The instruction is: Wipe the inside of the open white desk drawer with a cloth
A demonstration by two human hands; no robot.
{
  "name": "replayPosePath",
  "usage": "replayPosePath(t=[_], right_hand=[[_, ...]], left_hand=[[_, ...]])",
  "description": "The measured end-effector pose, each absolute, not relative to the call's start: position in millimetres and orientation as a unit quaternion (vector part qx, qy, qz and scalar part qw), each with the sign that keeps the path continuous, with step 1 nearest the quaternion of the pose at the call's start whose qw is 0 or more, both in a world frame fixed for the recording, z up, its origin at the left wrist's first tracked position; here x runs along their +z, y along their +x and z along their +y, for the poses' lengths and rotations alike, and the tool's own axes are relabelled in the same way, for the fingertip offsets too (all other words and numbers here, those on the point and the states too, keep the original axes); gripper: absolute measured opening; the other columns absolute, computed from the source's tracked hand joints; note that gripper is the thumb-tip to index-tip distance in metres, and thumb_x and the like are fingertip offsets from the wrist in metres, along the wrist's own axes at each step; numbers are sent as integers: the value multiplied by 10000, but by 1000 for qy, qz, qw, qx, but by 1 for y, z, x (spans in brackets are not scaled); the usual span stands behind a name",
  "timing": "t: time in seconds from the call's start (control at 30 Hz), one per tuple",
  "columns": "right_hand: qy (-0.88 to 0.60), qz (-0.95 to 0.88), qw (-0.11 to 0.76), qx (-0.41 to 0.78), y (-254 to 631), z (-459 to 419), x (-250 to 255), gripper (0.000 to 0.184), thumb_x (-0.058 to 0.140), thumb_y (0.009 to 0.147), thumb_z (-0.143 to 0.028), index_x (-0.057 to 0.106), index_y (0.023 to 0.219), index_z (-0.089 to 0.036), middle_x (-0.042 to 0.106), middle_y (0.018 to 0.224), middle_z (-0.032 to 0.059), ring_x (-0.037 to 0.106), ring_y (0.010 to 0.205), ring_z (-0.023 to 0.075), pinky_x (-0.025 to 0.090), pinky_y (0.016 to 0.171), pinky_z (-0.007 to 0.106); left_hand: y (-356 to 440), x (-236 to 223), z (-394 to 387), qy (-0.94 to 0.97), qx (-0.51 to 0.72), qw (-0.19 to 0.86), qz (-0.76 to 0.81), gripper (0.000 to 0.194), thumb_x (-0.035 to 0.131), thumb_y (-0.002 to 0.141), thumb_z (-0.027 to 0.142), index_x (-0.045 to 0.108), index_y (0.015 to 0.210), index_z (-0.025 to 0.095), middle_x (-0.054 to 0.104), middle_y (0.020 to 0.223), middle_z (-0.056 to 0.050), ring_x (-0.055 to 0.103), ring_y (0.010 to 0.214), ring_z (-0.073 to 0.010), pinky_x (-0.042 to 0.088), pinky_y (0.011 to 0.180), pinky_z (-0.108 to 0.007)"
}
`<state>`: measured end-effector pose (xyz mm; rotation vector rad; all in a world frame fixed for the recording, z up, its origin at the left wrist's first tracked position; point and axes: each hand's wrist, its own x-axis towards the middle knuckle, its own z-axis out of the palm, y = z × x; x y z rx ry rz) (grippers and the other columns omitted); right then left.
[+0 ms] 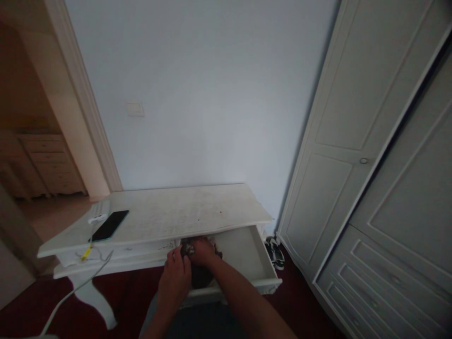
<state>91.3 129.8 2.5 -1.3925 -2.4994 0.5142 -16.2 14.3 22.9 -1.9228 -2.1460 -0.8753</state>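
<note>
Both of my hands reach into the open drawer (247, 256) of a white table (183, 212). My right hand (202, 251) is closed on a dark bundle of cloth (201, 275) that lies in the drawer's left part. My left hand (175, 278) rests against the same dark cloth from the left, its fingers curled around it. The cloth is too dim to make out in detail. The right half of the drawer shows bare white bottom.
A black phone (110, 225) and a white charger (99, 213) with a cable (76, 289) lie on the table's left end. A white wardrobe (370, 188) stands at the right, shoes (276, 252) at its foot. A doorway (38, 141) opens at the left.
</note>
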Motion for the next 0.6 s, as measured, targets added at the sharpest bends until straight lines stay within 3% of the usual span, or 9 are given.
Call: replayPosePath(t=[0.13, 0.27, 0.33, 0.47, 0.6], right_hand=[[-393, -890, 80, 219, 108, 114, -2, 317, 760, 798, -409, 785, 1077, -262, 777, 1166, 63, 729, 1008, 261, 543, 861, 310], [-343, -896, 34, 280, 118, 99, -8, 287, 778, 789, -406, 788, 1033, -255, 798, 1049, 25, 738, 924, 230, 520, 760, 256], [-343, -891, 21, 296, 122, 96, -8, 246, 755, 819, -398, 782, 1013, -248, 797, 1014, 15, 734, 902, 219, 508, 738, 252], [-351, -889, 14, 294, 128, 96, -1, 219, 738, 832, -393, 770, 994, -249, 790, 974, -10, 722, 850, 195, 488, 693, 236], [-354, -889, 0, 289, 134, 95, 6, 280, 752, 801, -398, 775, 1042, -259, 789, 979, -9, 713, 840, 196, 485, 684, 240]], left_hand=[[-13, 32, 10, -639, -238, -12, -732, 477, 347, 997, 270, 498, 1436, 162, 594, 1440, -183, 570, 1361, -313, 487, 1092, -448], [-15, 38, 8, -597, -203, -71, -773, 558, 293, 1031, 317, 373, 1559, 156, 595, 1431, -217, 710, 1125, -320, 544, 951, -472], [-20, 39, 10, -597, -157, -117, -778, 531, 297, 1023, 293, 456, 1518, 188, 655, 1358, -196, 743, 1037, -309, 551, 902, -457], [-31, 39, 17, -606, -79, -182, -771, 436, 332, 981, 200, 708, 1197, 243, 755, 1229, -131, 732, 1129, -300, 533, 931, -418], [-34, 36, 18, -624, -61, -154, -764, 480, 366, 958, 157, 670, 1328, 191, 753, 1273, -171, 711, 1198, -312, 518, 985, -421]])
